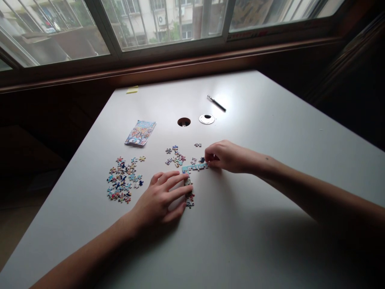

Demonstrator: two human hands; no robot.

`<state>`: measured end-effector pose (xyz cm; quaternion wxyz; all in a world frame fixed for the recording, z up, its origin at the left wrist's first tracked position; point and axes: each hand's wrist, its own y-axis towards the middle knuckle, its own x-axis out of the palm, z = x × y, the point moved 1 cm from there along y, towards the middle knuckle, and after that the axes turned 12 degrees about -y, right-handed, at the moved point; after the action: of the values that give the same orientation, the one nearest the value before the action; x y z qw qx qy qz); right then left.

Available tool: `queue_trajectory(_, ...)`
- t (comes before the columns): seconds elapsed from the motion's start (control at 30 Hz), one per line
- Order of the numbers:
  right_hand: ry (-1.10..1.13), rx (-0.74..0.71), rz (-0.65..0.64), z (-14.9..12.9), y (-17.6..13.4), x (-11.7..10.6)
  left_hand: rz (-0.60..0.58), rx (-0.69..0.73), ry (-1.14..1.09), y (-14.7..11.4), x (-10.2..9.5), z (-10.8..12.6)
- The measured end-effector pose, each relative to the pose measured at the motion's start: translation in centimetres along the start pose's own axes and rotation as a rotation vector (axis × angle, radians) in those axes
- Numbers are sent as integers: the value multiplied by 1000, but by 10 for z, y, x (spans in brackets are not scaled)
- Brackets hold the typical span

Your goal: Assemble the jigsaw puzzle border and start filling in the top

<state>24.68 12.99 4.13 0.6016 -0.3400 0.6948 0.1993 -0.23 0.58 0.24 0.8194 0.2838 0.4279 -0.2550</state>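
Joined jigsaw pieces (195, 167) form an L-shaped corner on the white table, with a light blue row along the top and a column running down toward me. My left hand (165, 194) lies with spread fingers over the column, its fingertips touching those pieces. At the right end of the top row, my right hand (217, 155) pinches with thumb and index finger; what sits between the fingertips is mostly hidden, probably the end of the row. A dark puzzle piece (202, 159) lies just above the row, beside my right fingertips.
A large heap of loose puzzle pieces (122, 180) lies at left, a smaller cluster (177, 157) above the corner. Farther back are a colourful picture card (140, 133), a round hole (184, 122), a metal ring cover (207, 119), a pen (216, 103) and a yellow note (132, 90).
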Motion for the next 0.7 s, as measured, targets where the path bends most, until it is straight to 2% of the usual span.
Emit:
queue_trajectory(0.37,-28,6,19,-8,-5,2,0,-4,6,0,0,1)
queue_trajectory(0.7,-73,-24,-67,0,-6,-9,-6,-2,11,1,0,2)
